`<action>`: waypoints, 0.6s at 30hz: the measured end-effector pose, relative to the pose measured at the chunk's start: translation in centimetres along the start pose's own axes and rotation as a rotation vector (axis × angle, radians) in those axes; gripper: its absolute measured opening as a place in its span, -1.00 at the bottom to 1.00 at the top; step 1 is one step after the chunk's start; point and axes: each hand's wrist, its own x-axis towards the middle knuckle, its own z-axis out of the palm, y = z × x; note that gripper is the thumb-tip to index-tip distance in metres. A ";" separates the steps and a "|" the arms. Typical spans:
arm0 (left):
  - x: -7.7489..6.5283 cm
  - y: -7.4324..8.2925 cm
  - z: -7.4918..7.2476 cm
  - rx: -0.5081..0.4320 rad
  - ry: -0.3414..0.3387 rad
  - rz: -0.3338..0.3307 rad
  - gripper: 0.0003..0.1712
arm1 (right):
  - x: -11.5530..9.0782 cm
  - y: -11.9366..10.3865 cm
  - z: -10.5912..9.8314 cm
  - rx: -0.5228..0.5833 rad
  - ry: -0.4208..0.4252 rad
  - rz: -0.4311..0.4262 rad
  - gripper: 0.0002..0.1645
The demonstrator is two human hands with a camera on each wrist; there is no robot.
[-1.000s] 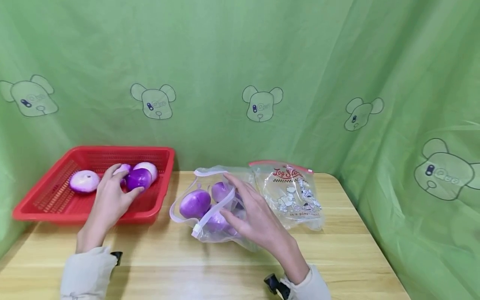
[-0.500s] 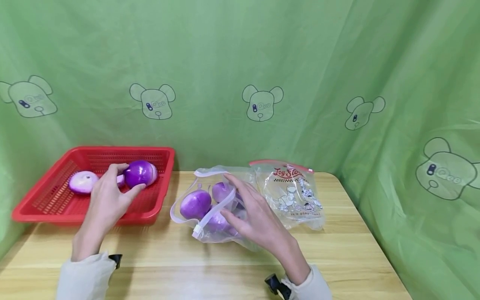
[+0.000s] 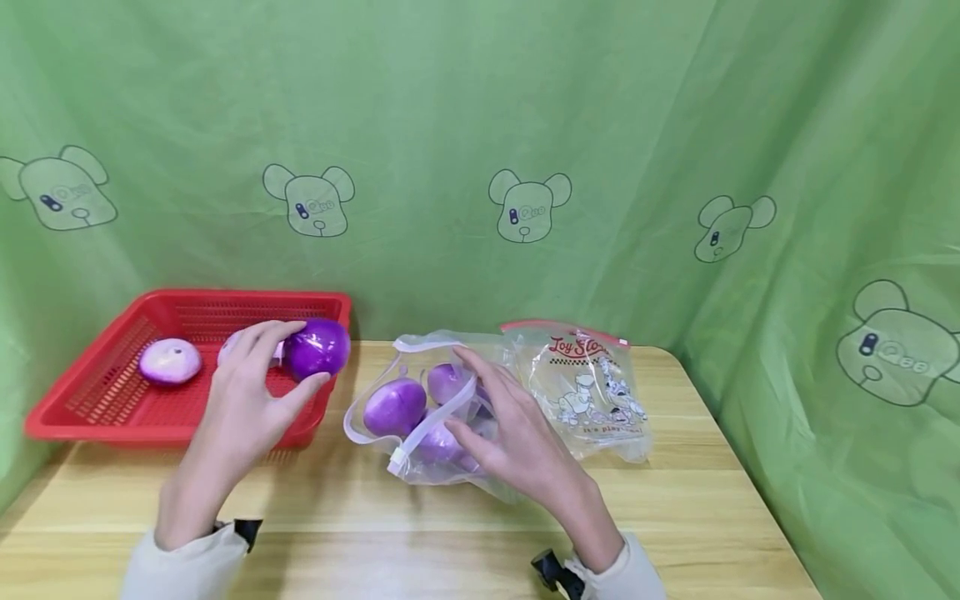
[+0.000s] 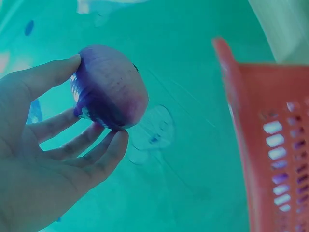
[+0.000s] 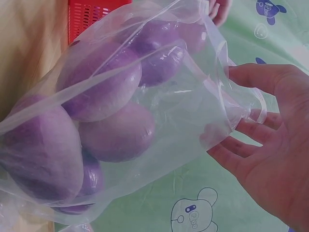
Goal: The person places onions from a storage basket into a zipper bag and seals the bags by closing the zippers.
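My left hand [image 3: 251, 400] pinches a purple onion [image 3: 318, 348] between thumb and fingertips, above the right rim of the red basket [image 3: 97, 435]. In the left wrist view this onion [image 4: 110, 87] is pale on one side and dark purple on the other, with the basket wall [image 4: 241, 135] apart from it. My right hand [image 3: 517, 425] holds the mouth of a clear zip bag [image 3: 480, 479], thumb and fingers spread at its rim. Several purple onions [image 5: 101, 84] lie inside this bag. The mouth gapes toward the basket, its white slider [image 3: 397, 460] at the front.
Two pale onions, one at the left [image 3: 170, 362] and one partly hidden behind my left hand, remain in the basket. A second clear bag [image 3: 577, 392], with a red zip and cartoon print, lies flat at the right. Green curtain [image 3: 420, 167] surrounds the wooden table [image 3: 360, 542].
My left hand has lifted the purple onion from the basket's other onions and carried it right, over the rim. My right hand stays at the bag's mouth.
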 end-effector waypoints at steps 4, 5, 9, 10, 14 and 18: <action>-0.1 1.6 0.1 -0.025 0.005 0.067 -0.30 | 0.0 0.1 0.0 -0.005 0.014 -0.025 0.04; -0.2 2.0 0.2 -0.038 0.004 0.083 -0.28 | 0.0 0.1 0.0 -0.006 0.017 -0.029 0.04; -0.4 3.6 0.5 -0.093 -0.012 0.138 -0.24 | 0.0 0.1 0.0 -0.009 0.030 -0.036 0.05; -0.5 4.0 0.6 -0.106 -0.018 0.148 -0.23 | 0.0 0.1 0.0 -0.008 0.032 -0.036 0.06; -0.8 5.1 1.0 -0.135 -0.049 0.163 -0.24 | 0.0 0.0 0.0 -0.010 0.032 -0.033 0.06; -1.1 5.8 1.5 -0.138 -0.083 0.174 -0.25 | 0.0 -0.1 -0.1 -0.010 0.025 -0.033 0.06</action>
